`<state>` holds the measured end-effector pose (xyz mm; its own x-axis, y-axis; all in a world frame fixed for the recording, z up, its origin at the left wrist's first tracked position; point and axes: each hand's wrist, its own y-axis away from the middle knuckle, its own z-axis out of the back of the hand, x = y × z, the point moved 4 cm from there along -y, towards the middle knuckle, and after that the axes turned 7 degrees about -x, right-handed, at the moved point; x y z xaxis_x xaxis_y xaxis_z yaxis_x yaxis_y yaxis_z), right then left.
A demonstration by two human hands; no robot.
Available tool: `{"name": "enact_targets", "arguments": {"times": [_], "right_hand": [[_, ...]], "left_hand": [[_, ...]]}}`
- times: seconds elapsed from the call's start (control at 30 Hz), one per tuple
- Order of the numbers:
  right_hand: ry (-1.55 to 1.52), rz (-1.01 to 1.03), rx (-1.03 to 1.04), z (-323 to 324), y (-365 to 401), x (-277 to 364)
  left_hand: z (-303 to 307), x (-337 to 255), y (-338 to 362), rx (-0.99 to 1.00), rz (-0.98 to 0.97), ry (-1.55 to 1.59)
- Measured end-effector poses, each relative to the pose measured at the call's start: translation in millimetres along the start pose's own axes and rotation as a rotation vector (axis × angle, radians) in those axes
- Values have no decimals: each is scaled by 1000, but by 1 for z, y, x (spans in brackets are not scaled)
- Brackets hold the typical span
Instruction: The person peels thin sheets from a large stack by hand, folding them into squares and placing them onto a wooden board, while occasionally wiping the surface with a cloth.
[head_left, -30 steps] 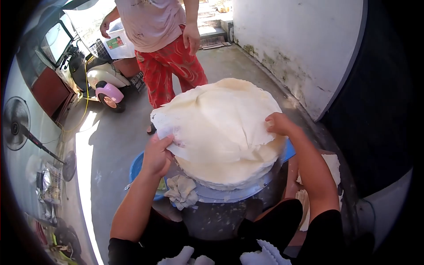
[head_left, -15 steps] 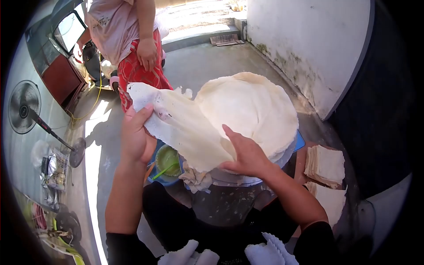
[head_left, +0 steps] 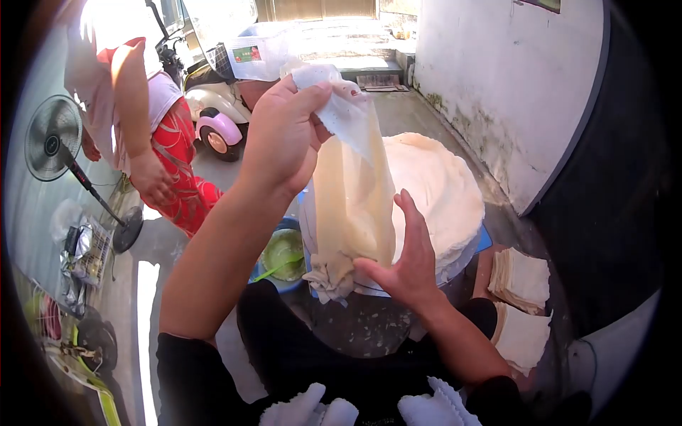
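Note:
My left hand [head_left: 288, 135] is raised and pinches the top end of a thin, pale dough sheet [head_left: 355, 192], which hangs down in a folded strip. Small dark specks show near its upper end. Beside the sheet's lower part, my right hand [head_left: 408, 259] is open, thumb and fingers spread, the thumb at the sheet's bottom edge. A broad round stack of pale dough sheets [head_left: 440, 199] lies behind and to the right, partly hidden by the hanging strip. Crumpled scraps [head_left: 330, 277] sit at the near edge, below the strip.
A green bowl [head_left: 283, 248] with a light green utensil [head_left: 280, 266] stands left of the stack. Cut square sheets [head_left: 520, 280] are piled at the right. Another person [head_left: 149, 135] is at the left, near a standing fan [head_left: 53, 142]. A white wall [head_left: 511, 92] borders the right.
My left hand has lifted the sheet's end up and to the right, so the sheet hangs more upright. My right hand has turned more upright beside it. The other person has shifted left in view.

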<state>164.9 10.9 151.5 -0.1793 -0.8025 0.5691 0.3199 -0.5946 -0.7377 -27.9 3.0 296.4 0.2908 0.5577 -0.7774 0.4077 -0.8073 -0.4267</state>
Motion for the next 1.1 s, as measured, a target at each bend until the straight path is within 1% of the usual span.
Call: {"name": "enact_targets", "arguments": {"times": [0.03,0.07,0.13,0.2,0.23,0.27,0.3,0.33,0.4,0.53,0.6,0.63,0.67,0.73,0.77,0.8,0.83,0.87,0.93,0.97,1.03,1.07,1.1], "right_hand": [[107,34,-100,-5,0,-5],[109,37,-102,-13,2,-16],[202,-122,-178,-26,9,-50],[144,-280,-244,-22,26,-80],[140,-273,-236,-21,39,-95],[92,-307,-176,-20,52,-114],[47,-348,-118,-17,57,-117],[47,-350,-118,-12,58,-120],[-539,-574,-348,3,55,-125],[-728,-508,-557,72,-12,-117],[-627,-449,-531,105,-57,-105],[-533,-437,-509,119,-79,-104],[-438,-425,-487,130,-100,-107],[-306,-414,-344,148,-136,-124],[-299,-410,-349,160,-155,-138],[-185,-391,-283,170,-174,-153],[-72,-375,-216,172,-186,-155],[-67,-376,-220,178,-193,-156],[-91,-269,-353,195,-206,-128],[-86,-271,-355,200,-205,-116],[-109,-68,-454,214,-193,-89],[-104,-73,-456,216,-179,-88],[16,-10,-481,218,-161,-85]], "left_hand": [[-4,0,-1,-6,-5,-5],[-7,-1,-1,-10,-10,-10],[-8,-2,-1,-20,-11,-27],[-7,-9,3,-41,-25,-49],[-5,-13,5,-79,-42,-28],[-2,-16,7,-117,-58,-8],[2,-17,8,-122,-55,-9],[8,-19,4,-115,-58,-14],[15,-28,-3,-105,-61,-23],[28,-48,-24,-107,-38,-5],[35,-50,-40,-223,27,-15],[40,-44,-52,-234,108,15],[46,-35,-67,-229,113,22],[62,-8,-97,-292,166,14],[65,5,-114,-285,167,21],[68,19,-130,-311,171,28],[66,26,-139,-337,177,33],[63,31,-149,-333,180,36],[50,38,-159,-279,193,86],[46,40,-159,-276,197,88],[30,33,-141,-221,189,136],[31,36,-131,-219,196,138],[35,36,-119,-191,140,114]]}}
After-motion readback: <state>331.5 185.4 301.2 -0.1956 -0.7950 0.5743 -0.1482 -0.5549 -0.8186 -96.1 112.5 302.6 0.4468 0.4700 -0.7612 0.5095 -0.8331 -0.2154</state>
